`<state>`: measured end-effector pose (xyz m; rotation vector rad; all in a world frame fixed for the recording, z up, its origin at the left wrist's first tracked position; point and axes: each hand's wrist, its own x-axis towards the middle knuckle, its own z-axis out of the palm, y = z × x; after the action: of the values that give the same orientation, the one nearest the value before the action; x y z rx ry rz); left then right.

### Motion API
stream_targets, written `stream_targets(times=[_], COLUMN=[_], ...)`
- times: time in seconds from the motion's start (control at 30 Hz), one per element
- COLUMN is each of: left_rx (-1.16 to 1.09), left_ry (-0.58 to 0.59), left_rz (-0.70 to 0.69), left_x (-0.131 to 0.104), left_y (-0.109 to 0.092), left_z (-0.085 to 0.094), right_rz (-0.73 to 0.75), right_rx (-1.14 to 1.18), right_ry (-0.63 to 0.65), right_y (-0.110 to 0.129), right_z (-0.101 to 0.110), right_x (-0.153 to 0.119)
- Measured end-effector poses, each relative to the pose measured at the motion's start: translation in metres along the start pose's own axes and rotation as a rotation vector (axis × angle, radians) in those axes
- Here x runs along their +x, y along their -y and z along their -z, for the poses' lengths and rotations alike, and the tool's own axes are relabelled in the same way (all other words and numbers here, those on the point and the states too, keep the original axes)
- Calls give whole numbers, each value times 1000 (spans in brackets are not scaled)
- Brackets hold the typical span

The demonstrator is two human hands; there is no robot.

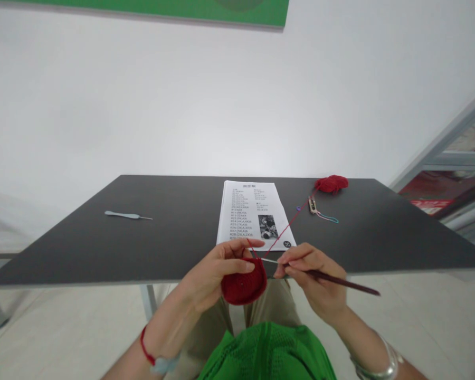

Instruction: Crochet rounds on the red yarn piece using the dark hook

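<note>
My left hand (221, 269) pinches a round red crochet piece (243, 287) in front of the table's near edge. Red yarn (287, 228) passes by the raised left index finger and runs back over the table to a red yarn ball (331, 183). Between the fingers of my right hand (311, 274) is a crochet hook (342, 281) with a dark brown handle. Its thin metal tip meets the upper right edge of the crochet piece. Whether a loop sits on the tip is too small to tell.
Printed pattern sheets (245, 208) lie on the dark table (174, 237), just behind my hands. At the left rests a light-handled hook (126, 215). To the right are a small purple ring (298, 208) and a small tan item (312, 205) with a blue-pink cord.
</note>
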<state>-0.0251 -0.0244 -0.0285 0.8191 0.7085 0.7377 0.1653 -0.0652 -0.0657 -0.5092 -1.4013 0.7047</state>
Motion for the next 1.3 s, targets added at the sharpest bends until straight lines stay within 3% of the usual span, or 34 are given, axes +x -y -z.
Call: stream_targets(times=[0.1, 0.33, 0.57, 0.77, 0.87, 1.03, 1.13, 1.23, 1.3], left_rx=[26, 70, 150, 197, 272, 427, 426, 318, 234], left_ry=[18, 140, 241, 259, 219, -15, -155, -180, -172], left_rz=[14, 84, 173, 181, 111, -165, -345, -358, -329], left_x=[-1, -1, 5, 5, 3, 1, 0, -1, -3], left_y=[-1, -5, -10, -13, -15, -8, 2, 7, 7], left_z=[2, 10, 16, 16, 13, -1, -12, -20, -22], right_rz=[-97, -209, -240, -378, -498, -645, -586, -436, -365], right_rx=[128, 242, 252, 400, 490, 618, 638, 581, 542], right_ry=[-9, 117, 227, 212, 154, -17, -164, -317, -329], right_y=[3, 7, 9, 8, 4, -7, -11, -11, -7], right_z=[0, 9, 14, 10, 6, -8, -22, -32, -34], right_x=[7, 17, 21, 29, 31, 21, 14, 12, 14])
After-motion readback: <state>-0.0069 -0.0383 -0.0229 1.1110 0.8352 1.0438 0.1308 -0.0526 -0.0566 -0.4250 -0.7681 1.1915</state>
